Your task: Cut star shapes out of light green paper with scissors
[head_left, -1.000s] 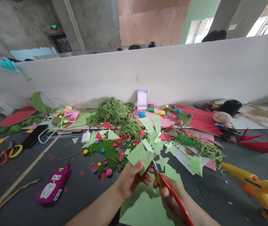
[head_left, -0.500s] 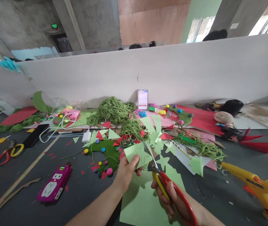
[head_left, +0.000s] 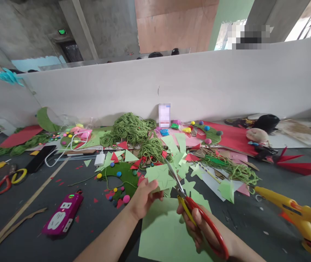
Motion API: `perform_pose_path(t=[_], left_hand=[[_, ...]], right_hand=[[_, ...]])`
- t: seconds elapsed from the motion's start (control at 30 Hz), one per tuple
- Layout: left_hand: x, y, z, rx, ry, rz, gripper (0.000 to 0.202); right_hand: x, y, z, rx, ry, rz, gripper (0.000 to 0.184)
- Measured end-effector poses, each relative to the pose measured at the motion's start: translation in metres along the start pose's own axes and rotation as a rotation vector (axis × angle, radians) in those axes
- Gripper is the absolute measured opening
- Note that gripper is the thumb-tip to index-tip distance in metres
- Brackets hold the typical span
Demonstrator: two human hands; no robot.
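Two bare hands at work over a dark table. The left hand (head_left: pixel 144 198) pinches a piece of pale green paper (head_left: pixel 159 176), thumb on top; a star outline is drawn on the paper, which is held above the table (head_left: pixel 95 214). The right hand (head_left: pixel 197 225) grips scissors (head_left: pixel 190 203) with one red and one yellow handle, the handles spread apart. The blades lie at the paper's right edge; whether they touch it cannot be told. Below the hands, a large green sheet (head_left: pixel 163 233) rests on the table. Just beyond and to the right lies a cut green star (head_left: pixel 189 186). To the left, a dark green felt crescent (head_left: pixel 122 178) bears coloured pompoms. Farther back is a heap of green yarn (head_left: pixel 130 127), near a phone (head_left: pixel 164 115) that leans upright against a white partition (head_left: pixel 226 83). At the outer right, a yellow glue gun (head_left: pixel 294 209); at the left, a purple device (head_left: pixel 64 213).
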State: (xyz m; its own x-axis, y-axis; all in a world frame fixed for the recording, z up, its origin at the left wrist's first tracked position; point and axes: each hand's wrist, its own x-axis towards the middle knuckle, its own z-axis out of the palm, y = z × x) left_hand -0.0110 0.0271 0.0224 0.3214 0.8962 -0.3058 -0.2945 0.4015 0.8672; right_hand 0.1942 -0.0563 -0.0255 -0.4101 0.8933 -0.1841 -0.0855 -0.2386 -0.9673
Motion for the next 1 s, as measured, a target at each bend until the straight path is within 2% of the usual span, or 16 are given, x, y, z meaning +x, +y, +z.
perform_pose_path(t=[0.07, 0.13, 0.17, 0.23, 0.37, 0.47, 0.67, 0.77, 0.9, 1.0], left_hand=[[-0.004, -0.004, 0.004, -0.071, -0.161, -0.004, 0.069], [-0.007, -0.007, 0.007, -0.022, -0.331, 0.038, 0.076], [-0.008, -0.007, 0.008, 0.021, -0.381, 0.06, 0.077], [-0.009, -0.009, 0.009, 0.096, -0.406, 0.079, 0.074], [-0.009, -0.012, 0.012, 0.202, -0.311, 0.118, 0.069], [-0.007, -0.015, 0.015, 0.243, -0.192, 0.174, 0.057], [-0.003, -0.014, 0.015, 0.08, 0.07, 0.143, 0.027], [-0.002, -0.014, 0.012, 0.059, 0.108, 0.135, 0.032], [-0.003, -0.018, 0.013, 0.152, 0.061, 0.16, 0.051], [-0.004, -0.018, 0.017, 0.13, 0.141, 0.222, 0.059]], right_hand=[[0.002, -0.001, 0.002, 0.046, 0.023, -0.023, 0.075], [0.003, -0.002, 0.005, 0.077, 0.046, -0.027, 0.076], [0.004, -0.001, 0.006, 0.079, 0.059, -0.027, 0.077], [0.004, 0.001, 0.007, 0.074, 0.067, -0.028, 0.076], [0.004, 0.01, 0.006, 0.078, 0.043, -0.049, 0.072], [0.004, 0.014, 0.006, 0.07, 0.035, -0.066, 0.068], [0.003, 0.012, 0.006, 0.047, 0.039, -0.076, 0.067], [0.003, 0.014, 0.006, 0.032, 0.044, -0.047, 0.07], [0.001, 0.013, 0.008, -0.001, 0.048, -0.034, 0.071], [-0.001, 0.006, 0.012, -0.067, 0.008, -0.016, 0.075]])
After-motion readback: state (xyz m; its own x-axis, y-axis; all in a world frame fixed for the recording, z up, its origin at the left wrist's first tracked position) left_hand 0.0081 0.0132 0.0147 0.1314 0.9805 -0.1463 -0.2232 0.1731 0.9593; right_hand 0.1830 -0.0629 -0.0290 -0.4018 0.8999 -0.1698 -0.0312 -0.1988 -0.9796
